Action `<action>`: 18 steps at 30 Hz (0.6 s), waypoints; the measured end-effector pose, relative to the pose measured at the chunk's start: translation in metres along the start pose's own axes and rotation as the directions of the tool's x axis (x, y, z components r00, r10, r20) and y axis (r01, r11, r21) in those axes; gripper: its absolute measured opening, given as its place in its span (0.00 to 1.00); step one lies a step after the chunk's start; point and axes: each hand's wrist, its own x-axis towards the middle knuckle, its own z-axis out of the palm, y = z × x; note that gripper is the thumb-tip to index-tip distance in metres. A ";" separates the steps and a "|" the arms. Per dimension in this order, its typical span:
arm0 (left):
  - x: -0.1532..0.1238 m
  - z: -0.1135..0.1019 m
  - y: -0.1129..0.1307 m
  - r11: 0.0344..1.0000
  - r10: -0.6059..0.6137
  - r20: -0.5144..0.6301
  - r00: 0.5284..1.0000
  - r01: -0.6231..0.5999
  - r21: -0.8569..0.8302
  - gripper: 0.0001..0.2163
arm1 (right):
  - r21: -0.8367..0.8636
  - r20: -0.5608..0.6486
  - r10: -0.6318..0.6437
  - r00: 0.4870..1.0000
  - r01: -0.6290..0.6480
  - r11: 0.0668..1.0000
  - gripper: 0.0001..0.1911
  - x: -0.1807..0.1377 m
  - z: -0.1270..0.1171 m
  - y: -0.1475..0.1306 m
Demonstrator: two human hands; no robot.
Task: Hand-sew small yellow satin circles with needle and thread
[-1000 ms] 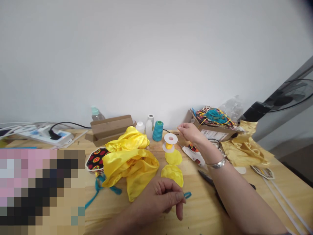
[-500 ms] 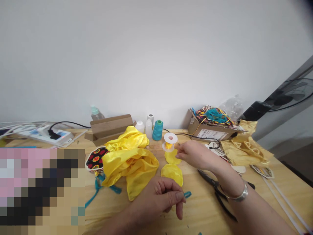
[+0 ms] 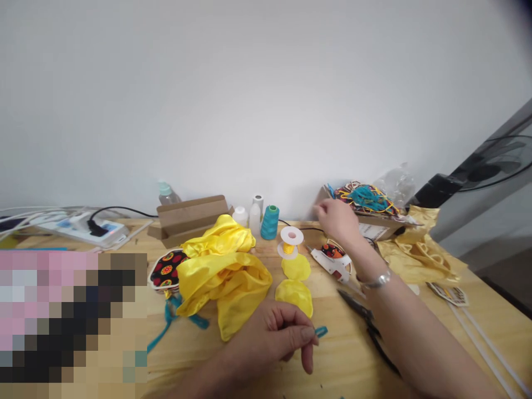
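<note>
My left hand (image 3: 274,335) rests low on the wooden table (image 3: 341,360), its thumb and finger pinched on a small teal loop (image 3: 320,331). Just beyond it lie two yellow fabric discs (image 3: 295,292) and a white spool of yellow thread (image 3: 290,241). My right hand (image 3: 337,219), with a silver bracelet (image 3: 376,280) on its wrist, is raised at the front of a cardboard box (image 3: 376,228) full of coloured cords. Its fingers are drawn together and slightly blurred; what they hold does not show.
Crumpled yellow satin (image 3: 224,266) covers a black patterned piece (image 3: 163,269) and a teal ribbon (image 3: 172,317). A teal thread cone (image 3: 270,221), white bottles (image 3: 241,216) and a folded carton (image 3: 189,218) stand at the back. A glue gun (image 3: 331,260), pliers (image 3: 366,317), gold fabric (image 3: 415,249) and white sticks (image 3: 484,346) lie to the right.
My right hand dropped from the box down to the spool and discs, then rose back up to the box front. My left hand kept still with the teal loop.
</note>
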 end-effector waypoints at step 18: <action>0.002 -0.001 -0.007 1.000 -0.004 0.002 1.000 0.004 0.008 0.10 | -0.018 0.379 -0.365 0.851 0.401 0.916 0.13 -0.062 0.065 -0.021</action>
